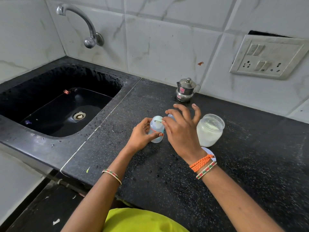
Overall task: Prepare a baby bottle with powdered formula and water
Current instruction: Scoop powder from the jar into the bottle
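- Fingers of the right hand (181,131) pinch a small white scoop (159,121) between thumb and forefinger over the mouth of the baby bottle (156,129); the other fingers fan out wide above it.
- The left hand (142,133) wraps round the bottle's side, thumb across its front, holding it upright on the black speckled counter (250,156) at centre frame.
- An open glass jar (210,129) of white powder stands just right of the right hand.
- The bottle looks like light, thin plastic, likely to tip or skid on a counter beaded with droplets; a hold round its body seems the safest.
- A pale blue object (170,116) behind the right hand is mostly hidden; a white disc (206,150) under the wrist is partly covered, possibly a lid.
- Powder in the scoop is too small to make out.
- A steel lidded pot (185,90) stands by the wall, upper centre; a black sink (66,104) fills the left.
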Tool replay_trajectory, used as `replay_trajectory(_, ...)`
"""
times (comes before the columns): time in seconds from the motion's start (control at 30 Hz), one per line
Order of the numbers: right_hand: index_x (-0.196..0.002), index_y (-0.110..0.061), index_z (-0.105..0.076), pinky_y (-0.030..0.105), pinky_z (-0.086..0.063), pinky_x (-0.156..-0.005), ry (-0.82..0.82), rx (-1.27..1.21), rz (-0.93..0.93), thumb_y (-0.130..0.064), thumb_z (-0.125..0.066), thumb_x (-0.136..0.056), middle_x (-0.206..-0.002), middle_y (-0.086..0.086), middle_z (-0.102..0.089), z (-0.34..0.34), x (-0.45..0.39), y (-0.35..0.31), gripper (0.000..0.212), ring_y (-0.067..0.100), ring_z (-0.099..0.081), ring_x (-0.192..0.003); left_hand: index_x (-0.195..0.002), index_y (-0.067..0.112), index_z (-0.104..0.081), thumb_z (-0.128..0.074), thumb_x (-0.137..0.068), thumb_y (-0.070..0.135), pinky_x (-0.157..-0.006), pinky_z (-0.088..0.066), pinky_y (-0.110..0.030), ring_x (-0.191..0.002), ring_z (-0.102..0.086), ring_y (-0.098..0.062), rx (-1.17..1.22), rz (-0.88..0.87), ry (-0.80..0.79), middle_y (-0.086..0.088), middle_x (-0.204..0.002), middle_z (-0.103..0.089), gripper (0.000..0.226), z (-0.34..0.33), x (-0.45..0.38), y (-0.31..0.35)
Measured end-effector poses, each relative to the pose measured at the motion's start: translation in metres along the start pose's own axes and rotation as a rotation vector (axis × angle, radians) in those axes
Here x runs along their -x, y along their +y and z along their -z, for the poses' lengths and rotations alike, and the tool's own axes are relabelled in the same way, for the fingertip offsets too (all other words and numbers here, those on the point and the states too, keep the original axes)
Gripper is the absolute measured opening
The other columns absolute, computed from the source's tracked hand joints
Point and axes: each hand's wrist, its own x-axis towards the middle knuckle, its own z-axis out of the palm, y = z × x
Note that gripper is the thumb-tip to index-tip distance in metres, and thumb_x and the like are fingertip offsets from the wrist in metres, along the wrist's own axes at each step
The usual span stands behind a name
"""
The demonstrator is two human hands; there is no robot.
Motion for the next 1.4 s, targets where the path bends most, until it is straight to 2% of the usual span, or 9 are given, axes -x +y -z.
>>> replay_trajectory(0.23, -0.082, -0.016, -0.071, 0.052, -0.023, -0.103, -0.049, 0.049, 0.007, -0.009, -0.074, -0.072, -0.105, 0.003, -0.067, -0.005, 0.002, 0.001, 0.012, 0.027, -0.046, -0.118, -0.111, 0.014, -0.055, -0.082, -0.071, 0.012, -0.091, -0.051, -0.027, -0.101, -0.064, -0.011, 0.023, 0.002, -0.005, 0.0, -0.108, -0.067, 0.048, -0.002, -0.001, 0.0)
replay_trajectory(0.4, -0.078, -0.017, -0.071, 0.053, -0.025, -0.103, 0.014, 0.054, 0.003, -0.012, -0.072, -0.074, -0.112, 0.004, -0.065, 0.002, -0.003, 0.002, 0.006, 0.026, -0.04, -0.121, -0.112, 0.01, -0.055, -0.081, -0.072, 0.008, -0.093, -0.051, -0.029, -0.104, -0.064, -0.016, 0.049, 0.02, -0.003, -0.006, -0.112, -0.067, 0.048, -0.001, -0.001, -0.002)
replay_trajectory(0.53, -0.077, -0.017, -0.072, 0.053, -0.023, -0.103, -0.048, 0.072, -0.003, -0.012, -0.075, -0.071, -0.11, 0.004, -0.065, -0.002, -0.002, 0.001, 0.008, 0.026, -0.04, -0.12, -0.113, 0.01, -0.056, -0.081, -0.072, 0.01, -0.093, -0.051, -0.026, -0.105, -0.064, -0.017, 0.041, 0.02, -0.002, -0.005, -0.112, -0.067, 0.048, -0.001, -0.001, -0.002)
replay_trajectory(0.87, -0.078, -0.015, -0.072, 0.054, -0.024, -0.103, -0.056, 0.089, -0.04, -0.011, -0.075, -0.07, -0.116, 0.006, -0.063, -0.004, 0.0, -0.003, 0.01, 0.026, -0.038, -0.122, -0.112, 0.012, -0.055, -0.082, -0.071, 0.013, -0.096, -0.051, -0.033, -0.104, -0.065, -0.015, 0.041, 0.021, -0.006, -0.004, -0.111, -0.067, 0.049, -0.001, -0.003, -0.004)
replay_trajectory(1.0, -0.072, -0.019, -0.071, 0.054, -0.019, -0.105, -0.049, 0.098, -0.072, -0.017, -0.074, -0.072, -0.123, 0.005, -0.06, -0.001, 0.001, -0.007, 0.004, 0.026, -0.036, -0.124, -0.111, 0.011, -0.055, -0.082, -0.071, 0.013, -0.097, -0.051, -0.036, -0.105, -0.065, -0.016, 0.04, 0.025, -0.017, -0.005, -0.111, -0.067, 0.049, 0.0, -0.002, -0.005)
replay_trajectory(1.17, -0.076, -0.021, -0.069, 0.052, -0.02, -0.105, 0.071, -0.002, -0.205, -0.021, -0.064, -0.082, -0.123, 0.003, -0.06, 0.009, -0.004, 0.003, 0.008, 0.023, -0.036, -0.124, -0.114, 0.014, -0.054, -0.083, -0.07, 0.018, -0.101, -0.048, -0.04, -0.108, -0.062, -0.013, -0.024, 0.045, -0.033, -0.001, -0.116, -0.065, 0.052, -0.002, -0.003, -0.004)
replay_trajectory(1.23, -0.077, -0.022, -0.068, 0.05, -0.02, -0.104, 0.118, -0.049, -0.301, -0.023, -0.063, -0.081, -0.119, 0.001, -0.06, 0.014, -0.007, 0.012, 0.007, 0.02, -0.037, -0.121, -0.124, 0.019, -0.047, -0.084, -0.069, 0.026, -0.104, -0.045, -0.042, -0.115, -0.058, -0.014, -0.054, 0.073, -0.069, 0.0, -0.124, -0.061, 0.067, -0.001, -0.006, -0.002)
replay_trajectory(1.33, -0.076, -0.025, -0.067, 0.048, -0.024, -0.103, 0.155, -0.204, -0.523, -0.025, -0.062, -0.079, -0.102, -0.004, -0.06, 0.022, -0.011, 0.033, 0.006, 0.02, -0.05, -0.109, -0.144, 0.027, -0.021, -0.084, -0.066, 0.034, -0.107, -0.039, -0.039, -0.123, -0.051, -0.017, -0.05, 0.132, -0.162, -0.003, -0.136, -0.05, 0.1, 0.001, -0.011, 0.006)
replay_trajectory(1.4, -0.074, -0.028, -0.064, 0.047, -0.035, -0.097, 0.184, -0.367, -0.696, -0.022, -0.06, -0.08, -0.084, -0.011, -0.056, 0.032, -0.011, 0.054, 0.009, 0.02, -0.059, -0.095, -0.146, 0.03, -0.017, -0.083, -0.068, 0.031, -0.106, -0.039, -0.037, -0.123, -0.05, -0.017, -0.068, 0.128, -0.203, -0.001, -0.136, -0.048, 0.102, 0.002, -0.016, 0.009)
